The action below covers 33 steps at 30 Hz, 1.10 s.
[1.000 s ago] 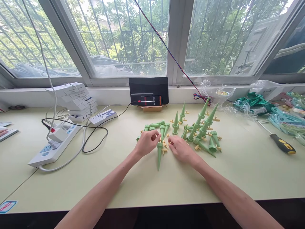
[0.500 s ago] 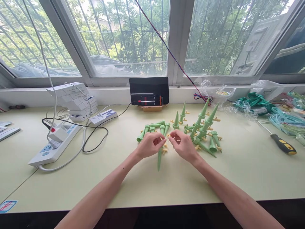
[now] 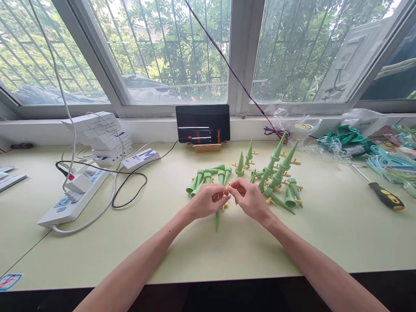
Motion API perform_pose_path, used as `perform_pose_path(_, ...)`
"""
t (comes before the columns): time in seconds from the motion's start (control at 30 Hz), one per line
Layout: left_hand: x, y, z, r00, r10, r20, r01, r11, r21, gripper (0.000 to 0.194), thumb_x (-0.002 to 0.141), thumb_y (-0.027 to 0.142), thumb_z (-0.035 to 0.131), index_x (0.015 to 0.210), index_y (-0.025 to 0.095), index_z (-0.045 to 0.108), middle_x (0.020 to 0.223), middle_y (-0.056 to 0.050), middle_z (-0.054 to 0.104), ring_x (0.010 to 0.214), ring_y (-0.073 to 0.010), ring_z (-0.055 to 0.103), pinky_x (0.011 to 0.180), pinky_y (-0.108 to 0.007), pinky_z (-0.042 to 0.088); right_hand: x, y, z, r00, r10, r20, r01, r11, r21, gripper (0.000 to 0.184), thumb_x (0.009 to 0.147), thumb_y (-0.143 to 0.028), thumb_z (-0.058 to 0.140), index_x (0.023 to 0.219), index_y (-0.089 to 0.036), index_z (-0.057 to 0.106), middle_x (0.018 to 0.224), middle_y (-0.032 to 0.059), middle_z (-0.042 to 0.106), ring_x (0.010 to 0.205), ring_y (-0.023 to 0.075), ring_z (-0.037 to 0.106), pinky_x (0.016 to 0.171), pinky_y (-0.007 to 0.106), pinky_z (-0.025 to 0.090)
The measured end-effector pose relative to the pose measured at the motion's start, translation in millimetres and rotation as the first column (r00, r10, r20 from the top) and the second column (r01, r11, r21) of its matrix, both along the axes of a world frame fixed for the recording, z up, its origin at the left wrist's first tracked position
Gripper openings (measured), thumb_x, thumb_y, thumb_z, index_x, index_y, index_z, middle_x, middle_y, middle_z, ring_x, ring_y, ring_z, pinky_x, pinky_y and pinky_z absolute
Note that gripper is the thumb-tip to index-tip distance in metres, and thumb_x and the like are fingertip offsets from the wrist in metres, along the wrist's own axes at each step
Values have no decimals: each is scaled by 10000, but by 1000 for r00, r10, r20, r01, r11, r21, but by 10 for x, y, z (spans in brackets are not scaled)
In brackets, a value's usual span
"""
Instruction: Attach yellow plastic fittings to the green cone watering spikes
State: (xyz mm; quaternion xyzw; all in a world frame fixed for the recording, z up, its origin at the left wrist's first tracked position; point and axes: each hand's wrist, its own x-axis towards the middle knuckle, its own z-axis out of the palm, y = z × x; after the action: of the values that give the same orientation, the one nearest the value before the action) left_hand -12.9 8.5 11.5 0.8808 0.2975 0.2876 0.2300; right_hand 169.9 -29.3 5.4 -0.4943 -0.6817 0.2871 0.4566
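Left hand (image 3: pixel 209 200) and right hand (image 3: pixel 251 198) have converged, bringing the yellow fitting (image 3: pixel 229 185) within reach of both. Right fingertips pinch it, well behind the desk's (image 3: pixel 195 255) front edge; left grip cannot be determined.

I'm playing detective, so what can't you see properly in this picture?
In the head view:
Anything between the bare left hand and bare right hand: covered by them.
Pointed green plastic spike: upper end hidden behind the left hand.
Flat pale object: cut off by the left edge.
White rectangular box: small print too tiny to read.
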Motion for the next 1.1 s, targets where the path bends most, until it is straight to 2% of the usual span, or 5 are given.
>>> perform_pose_path(0.17,2,6,-18,1000,16,15,-16,1000,4,216,916,287,525,807,178,676,637,6,566,540,-89,433,545,-224,380,-2,-2,0,1000,9,7,-9,1000,7,207,917,-404,543,834,-214,562,665,1,612,516,137,530,501,261,433)
perform_pose_path(0.33,7,15,-36,1000,21,22,-22,999,41,252,926,287,509,748,174,647,612,14,523,535,-91,405,541,-226,365,-1,-6,9,1000,3,20,-4,1000,15,207,917,-406,540,839,-214,552,677,1,606,514,133,521,503,262,433)
perform_pose_path(0.5,7,34,-65,999,40,35,-42,997,60,200,925,243,508,795,177,645,624,18,531,549,-92,405,552,-226,361,1,-14,21,999,-4,37,3,1000,26,178,916,-381,540,859,-213,555,695,-5,601,503,124,505,502,260,427)
perform_pose_path(0.8,-1,39,-80,997,83,-1,-83,993,84,214,928,266,507,787,174,640,706,-10,601,577,-98,469,564,-235,375,-3,4,-1,998,-12,65,8,998,69,181,921,-361,531,914,-206,623,753,18,655,548,135,531,544,266,445)
perform_pose_path(1.1,-13,61,-103,989,133,-63,-127,988,82,185,916,278,536,790,176,625,782,-8,573,592,-94,471,571,-241,375,-4,1,-16,993,-13,117,1,994,108,165,929,-319,522,901,-205,638,747,14,636,591,139,513,584,267,430)
